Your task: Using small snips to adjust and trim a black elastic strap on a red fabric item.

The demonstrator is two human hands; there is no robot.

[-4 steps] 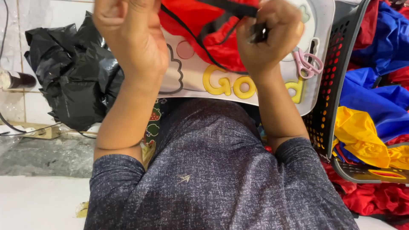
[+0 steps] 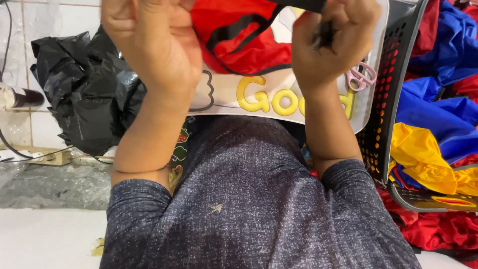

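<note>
Fingers of the left hand [image 2: 152, 47] curl inward toward the palm, bunched against the edge of the red fabric [image 2: 239, 37]; whether they actually pinch the cloth I cannot tell, since only the back of the hand shows. Compared with a moment ago this hand sits a touch lower and nearer, filling more of the view. Left of it, against the tiled wall, a crumpled black plastic bag [image 2: 84, 94] lies unmoved.

Between the two hands the red fabric with its black trim hangs bunched over a white tray [image 2: 224, 97] bearing yellow raised letters, much as it did before. The right hand [image 2: 333, 42] is closed in a fist, fingers clamped together on a black strap [image 2: 298, 5] that runs up out of view; its grip looks tighter than earlier. Just beside its wrist lie pink scissors [image 2: 362, 75]. Further right, a black perforated basket [image 2: 386, 99] holds blue, yellow and red cloth [image 2: 428, 149].
</note>
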